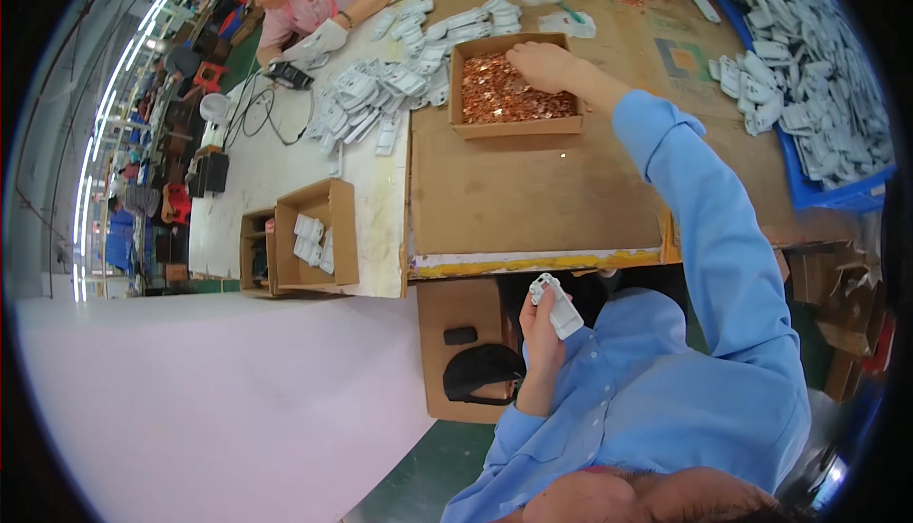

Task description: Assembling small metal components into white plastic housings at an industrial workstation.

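My left hand (544, 338), low in front of my chest and off the table's near edge, is closed around a white plastic casing (561, 312). The casing is tilted, with small recesses at its upper end. My right hand (544, 67) reaches across the table into a shallow cardboard box (526, 128). Many small copper-coloured metal pieces (499, 95) fill that box. The right fingers are bent down together into the pieces; what lies between their tips is too small to make out.
White casings (366, 95) lie heaped left of the box. A blue crate (837, 198) overflows with more at right. A cardboard box (350, 238) with a few casings stands at the left table's near edge. Across the table, a co-worker's gloved hand (328, 38) is near a black device (288, 74).
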The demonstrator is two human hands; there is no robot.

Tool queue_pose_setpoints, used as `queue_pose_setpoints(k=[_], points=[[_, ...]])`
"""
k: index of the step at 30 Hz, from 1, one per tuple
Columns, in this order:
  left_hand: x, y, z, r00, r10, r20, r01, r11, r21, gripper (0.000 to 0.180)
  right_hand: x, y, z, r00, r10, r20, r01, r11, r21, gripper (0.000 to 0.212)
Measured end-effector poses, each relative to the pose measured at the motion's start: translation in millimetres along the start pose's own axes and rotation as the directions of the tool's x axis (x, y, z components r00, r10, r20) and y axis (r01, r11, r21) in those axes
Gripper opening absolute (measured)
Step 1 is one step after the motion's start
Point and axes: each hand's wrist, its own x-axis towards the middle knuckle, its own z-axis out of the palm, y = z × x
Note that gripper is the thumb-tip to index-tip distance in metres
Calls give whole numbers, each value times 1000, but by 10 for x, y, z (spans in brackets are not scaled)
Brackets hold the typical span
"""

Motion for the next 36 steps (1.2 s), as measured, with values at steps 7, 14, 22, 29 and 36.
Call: queue_pose_setpoints(k=[7,14,22,29,36], points=[[23,45,148,998,-12,57,11,1000,22,17,-554,57,-386,987,72,-141,16,841,541,15],[50,25,252,983,38,179,-49,997,61,19,-1672,-160,-559,968,225,-111,-7,466,885,17],[8,53,671,938,-58,342,-2,985,173,35,-2957,-873,-565,945,328,23,-25,3,1000,12],[-73,-41,776,884,-113,454,-50,942,332,38,-3471,-1054,-688,926,364,103,-166,145,975,10],[-233,-50,884,805,-39,592,-274,860,430,31,-3537,-1305,-543,886,281,-369,44,742,669,9]])
